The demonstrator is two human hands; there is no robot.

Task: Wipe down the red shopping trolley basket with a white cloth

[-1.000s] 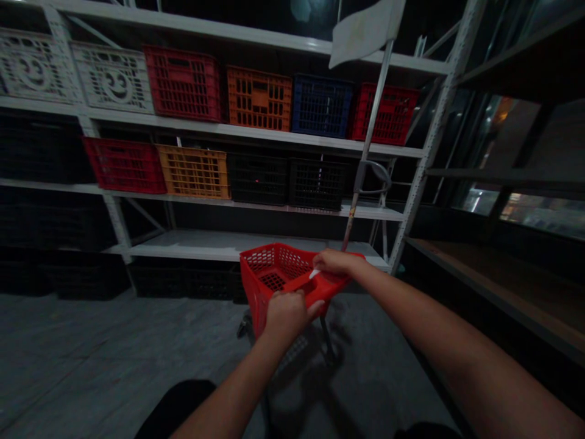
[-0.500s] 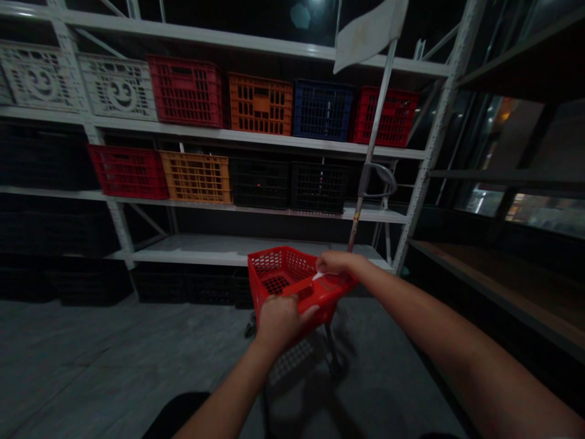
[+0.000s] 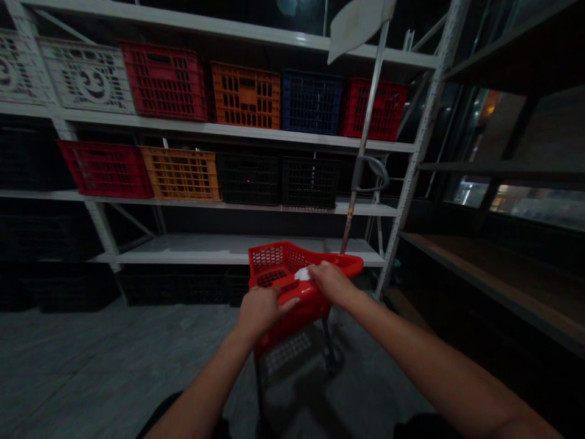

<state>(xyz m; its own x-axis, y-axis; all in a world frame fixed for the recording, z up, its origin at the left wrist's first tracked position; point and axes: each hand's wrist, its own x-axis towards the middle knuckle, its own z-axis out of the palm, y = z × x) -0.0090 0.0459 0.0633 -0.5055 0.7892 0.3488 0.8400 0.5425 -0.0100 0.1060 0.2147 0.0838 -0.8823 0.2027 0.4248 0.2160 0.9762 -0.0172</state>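
In front of me stands a small red plastic shopping cart (image 3: 274,253) with perforated basket walls and dark metal legs. My left hand (image 3: 260,308) is closed around the near left part of its red handle, thumb lying along the top. My right hand (image 3: 328,281) rests on the right part of the handle, fingers closed on a small white piece of cloth or paper (image 3: 302,274) pressed against the red plastic. Behind the right hand a metal pole (image 3: 365,131) rises from the cart, bearing a white flag (image 3: 356,27) and a grey loop (image 3: 372,174).
A white metal rack (image 3: 219,129) spans the background. It holds white, red, orange, blue, yellow and black crates, among them an orange crate (image 3: 245,96) and a yellow crate (image 3: 181,175). Dark shelves (image 3: 484,277) stand close on the right. Grey floor (image 3: 86,353) lies below.
My right hand has slid with the white piece along the handle toward my left hand, baring the handle's right end. The view has shifted slightly right; my left hand keeps its grip.
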